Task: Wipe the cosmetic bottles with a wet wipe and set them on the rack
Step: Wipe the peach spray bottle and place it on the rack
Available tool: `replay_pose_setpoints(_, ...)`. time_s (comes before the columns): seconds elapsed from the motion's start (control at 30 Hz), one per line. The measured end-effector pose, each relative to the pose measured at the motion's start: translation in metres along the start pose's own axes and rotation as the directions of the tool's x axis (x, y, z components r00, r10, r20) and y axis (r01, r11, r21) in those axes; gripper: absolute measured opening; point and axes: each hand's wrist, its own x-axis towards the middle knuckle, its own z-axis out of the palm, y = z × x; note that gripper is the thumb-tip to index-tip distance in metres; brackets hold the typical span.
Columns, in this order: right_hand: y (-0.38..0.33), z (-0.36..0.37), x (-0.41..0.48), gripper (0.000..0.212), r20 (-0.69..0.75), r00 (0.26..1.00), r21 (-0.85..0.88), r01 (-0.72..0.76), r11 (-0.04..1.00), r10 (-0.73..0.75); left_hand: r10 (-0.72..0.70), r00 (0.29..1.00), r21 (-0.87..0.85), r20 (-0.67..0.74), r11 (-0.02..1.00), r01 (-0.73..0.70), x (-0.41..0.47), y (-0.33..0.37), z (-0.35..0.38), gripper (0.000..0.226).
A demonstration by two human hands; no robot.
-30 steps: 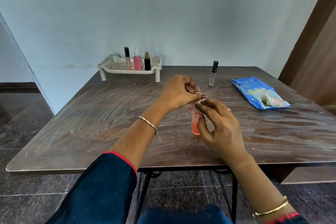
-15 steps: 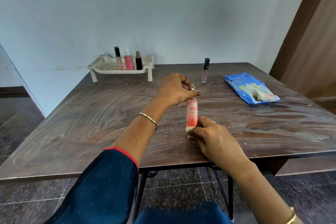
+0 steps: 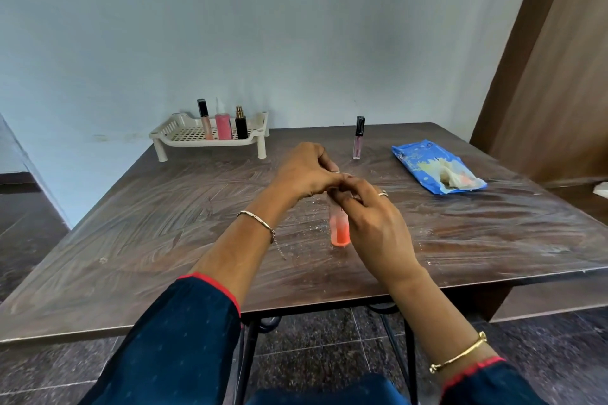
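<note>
An orange-pink bottle [image 3: 340, 233] stands upright on the table's middle. My left hand [image 3: 302, 174] pinches its top from the left. My right hand [image 3: 371, 220] curls its fingers round the bottle's upper part from the right and hides it; I cannot make out a wipe under the fingers. The white rack [image 3: 184, 141] at the back left holds a lip gloss tube [image 3: 204, 120], a pink bottle [image 3: 222, 126] and a black bottle [image 3: 240, 125]. Another lip gloss tube [image 3: 358, 138] stands on the table behind my hands.
A blue wet wipe pack [image 3: 434, 168] lies open at the right of the brown table [image 3: 131, 240], with a wipe sticking out. A wall runs behind the table and a brown door stands at the right. Dark tiled floor surrounds the table.
My right hand slid from the bottle's base up to its upper part. My left hand stayed on the bottle's top. The camera tilted slightly.
</note>
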Motion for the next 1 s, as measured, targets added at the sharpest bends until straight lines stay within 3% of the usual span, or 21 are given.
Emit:
replay_pose_setpoints(0.1, 0.002, 0.001, 0.0, 0.021, -0.08, 0.987, 0.243, -0.115, 0.963, 0.138, 0.013, 0.999, -0.063, 0.032, 0.998, -0.011, -0.001, -0.002, -0.002, 0.026)
replay_pose_setpoints(0.2, 0.005, -0.001, 0.006, 0.019, -0.018, 0.931, 0.466, -0.315, 0.827, 0.365, 0.005, 0.999, -0.151, 0.052, 0.989, 0.003, -0.003, -0.005, -0.003, 0.031)
replay_pose_setpoints(0.37, 0.01, -0.001, 0.01, 0.023, 0.194, 0.827, 0.613, -0.522, 0.593, 0.528, 0.005, 0.996, -0.206, 0.087, 0.979, 0.013, -0.005, -0.009, -0.008, 0.023)
replay_pose_setpoints(0.43, 0.01, 0.001, 0.009, 0.025, 0.221, 0.8, 0.623, -0.556, 0.551, 0.557, 0.012, 0.995, -0.204, 0.096, 0.979, 0.008, -0.006, -0.01, -0.009, 0.021)
replay_pose_setpoints(0.47, 0.008, 0.002, 0.007, 0.026, 0.193, 0.805, 0.606, -0.548, 0.577, 0.561, 0.015, 0.995, -0.2, 0.096, 0.98, 0.004, -0.007, -0.01, -0.009, 0.021)
replay_pose_setpoints(0.53, 0.001, 0.004, 0.001, 0.026, 0.044, 0.868, 0.532, -0.44, 0.723, 0.495, 0.021, 0.996, -0.201, 0.091, 0.98, -0.002, -0.007, -0.011, -0.008, 0.021)
replay_pose_setpoints(0.63, -0.007, 0.004, -0.009, 0.024, -0.128, 0.966, 0.299, -0.179, 0.937, 0.226, 0.008, 0.997, -0.214, 0.073, 0.977, 0.008, -0.007, -0.011, -0.007, 0.022)
replay_pose_setpoints(0.7, -0.007, 0.004, -0.011, 0.027, -0.092, 0.993, 0.111, -0.062, 0.992, 0.072, -0.006, 0.998, -0.223, 0.058, 0.975, 0.019, -0.007, -0.012, -0.006, 0.024)
replay_pose_setpoints(0.83, -0.011, -0.005, -0.011, 0.036, 0.095, 0.994, -0.173, 0.077, 0.982, -0.061, -0.035, 0.999, -0.216, 0.026, 0.976, 0.04, -0.003, -0.012, -0.002, 0.026)
replay_pose_setpoints(1.0, -0.006, -0.01, -0.031, 0.035, 0.297, 0.952, -0.197, 0.137, 0.971, -0.074, -0.041, 0.997, -0.15, -0.065, 0.988, 0.03, 0.001, -0.01, 0.009, 0.032)
